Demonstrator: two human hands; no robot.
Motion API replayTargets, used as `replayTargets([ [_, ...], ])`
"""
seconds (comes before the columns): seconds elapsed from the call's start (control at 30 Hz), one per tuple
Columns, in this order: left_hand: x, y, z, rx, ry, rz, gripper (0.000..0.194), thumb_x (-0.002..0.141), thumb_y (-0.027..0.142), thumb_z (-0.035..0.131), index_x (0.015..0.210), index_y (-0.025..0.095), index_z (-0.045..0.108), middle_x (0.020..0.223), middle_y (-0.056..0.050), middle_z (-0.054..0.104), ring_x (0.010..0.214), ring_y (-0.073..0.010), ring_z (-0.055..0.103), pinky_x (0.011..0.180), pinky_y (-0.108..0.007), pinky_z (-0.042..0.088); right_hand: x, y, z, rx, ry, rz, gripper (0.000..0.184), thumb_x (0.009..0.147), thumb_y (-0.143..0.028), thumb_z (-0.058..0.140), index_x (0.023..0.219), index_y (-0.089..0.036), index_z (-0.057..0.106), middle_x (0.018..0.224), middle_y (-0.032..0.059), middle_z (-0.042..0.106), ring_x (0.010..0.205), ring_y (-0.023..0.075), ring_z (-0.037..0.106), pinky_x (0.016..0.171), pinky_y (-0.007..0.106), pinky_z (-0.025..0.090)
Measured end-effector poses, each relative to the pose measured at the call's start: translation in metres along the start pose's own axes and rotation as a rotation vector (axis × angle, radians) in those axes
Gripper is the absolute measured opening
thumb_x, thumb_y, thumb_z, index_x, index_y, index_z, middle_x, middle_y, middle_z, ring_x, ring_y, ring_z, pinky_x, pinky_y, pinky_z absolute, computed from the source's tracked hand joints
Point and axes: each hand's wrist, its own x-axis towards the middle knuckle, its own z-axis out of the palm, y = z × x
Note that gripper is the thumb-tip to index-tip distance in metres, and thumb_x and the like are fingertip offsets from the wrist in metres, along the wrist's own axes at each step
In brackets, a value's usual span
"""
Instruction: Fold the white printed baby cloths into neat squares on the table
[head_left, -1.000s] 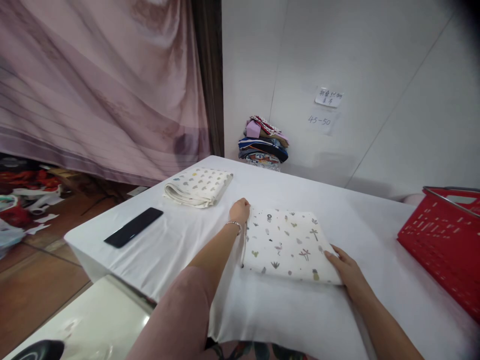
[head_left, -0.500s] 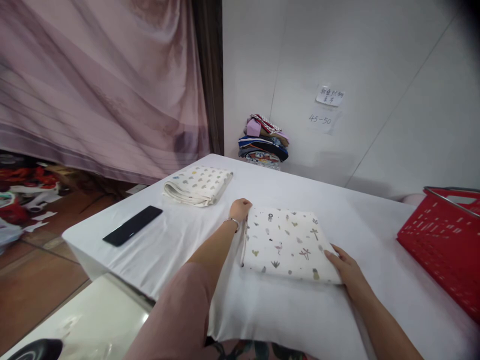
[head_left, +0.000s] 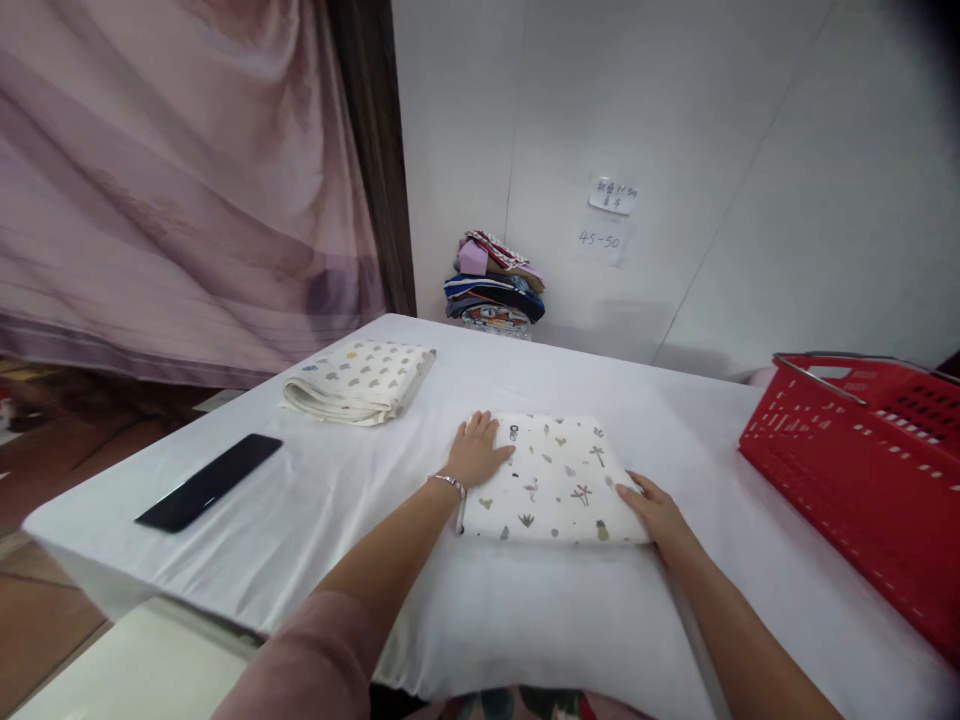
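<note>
A white folded cloth (head_left: 555,480) printed with small palms, cacti and a flamingo lies flat on the white-covered table (head_left: 547,620). Over its left edge rests my left hand (head_left: 478,452), palm down with the fingers spread, a bracelet at the wrist. My right hand (head_left: 660,515) holds the lower right edge, thumb on top; its other fingers are partly hidden. Farther left lies a second folded cloth (head_left: 364,378), cream with grey motifs, with neither hand touching it.
A black phone-like slab (head_left: 210,482) lies at the table's left. On the right stands a red perforated basket (head_left: 855,480) with a metal handle. Behind the table rises a pile of folded fabrics (head_left: 495,285) against the wall. A pink curtain (head_left: 187,180) hangs at left.
My left hand has gone from pinching the cloth's upper left corner to lying spread on its left edge. My right hand keeps its hold. The view has turned slightly right, showing more of the basket.
</note>
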Motion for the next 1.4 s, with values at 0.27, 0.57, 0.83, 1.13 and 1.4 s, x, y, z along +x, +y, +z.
replayTargets([
  [0.27,0.003,0.000,0.002,0.060,-0.025,-0.014,0.067,0.086,0.056,0.027,0.141,0.016,0.030,0.152,-0.007,0.015,0.140,-0.0247,0.006,0.110,-0.049,0.013,-0.002,-0.036,-0.005,-0.783,0.062,-0.199,0.060,0.078,-0.045,0.050,0.132,-0.017,0.046,0.118,0.0117,0.060,0.107,0.0280,0.056,0.090,0.040,0.042],
  [0.57,0.003,0.000,0.005,0.088,0.002,-0.015,0.066,0.086,0.056,0.029,0.140,0.018,0.031,0.151,-0.007,0.018,0.140,-0.0261,0.009,0.109,-0.052,0.014,0.033,-0.078,0.092,-0.943,-0.409,-0.745,0.062,0.088,-0.050,0.035,0.141,-0.017,0.032,0.149,0.0099,0.024,0.138,0.0252,0.016,0.109,0.043,0.018],
  [0.83,0.002,-0.002,0.008,0.052,0.035,-0.023,0.063,0.087,0.054,0.031,0.140,0.021,0.032,0.151,-0.006,0.019,0.140,-0.0249,0.009,0.109,-0.050,0.015,0.086,-0.069,0.115,-1.109,-0.429,-0.712,0.069,0.089,-0.060,0.017,0.144,-0.019,0.023,0.152,0.0064,0.016,0.139,0.0238,0.009,0.110,0.045,0.004],
  [1.13,0.003,-0.003,0.009,0.018,0.040,-0.017,0.062,0.087,0.053,0.033,0.139,0.020,0.033,0.151,-0.007,0.020,0.139,-0.0261,0.010,0.108,-0.051,0.018,0.091,-0.076,0.109,-1.059,-0.479,-0.699,0.064,0.090,-0.058,0.023,0.142,-0.021,0.028,0.150,0.0057,0.023,0.138,0.0247,0.015,0.109,0.044,0.008],
  [1.4,-0.001,-0.001,0.003,-0.007,0.013,-0.017,0.062,0.087,0.052,0.033,0.139,0.019,0.033,0.151,-0.006,0.018,0.140,-0.0245,0.008,0.108,-0.049,0.019,0.137,-0.096,0.086,-1.110,-0.520,-0.485,0.050,0.085,-0.047,0.042,0.123,-0.018,0.056,0.128,0.0100,0.055,0.114,0.0262,0.051,0.093,0.033,0.037],
])
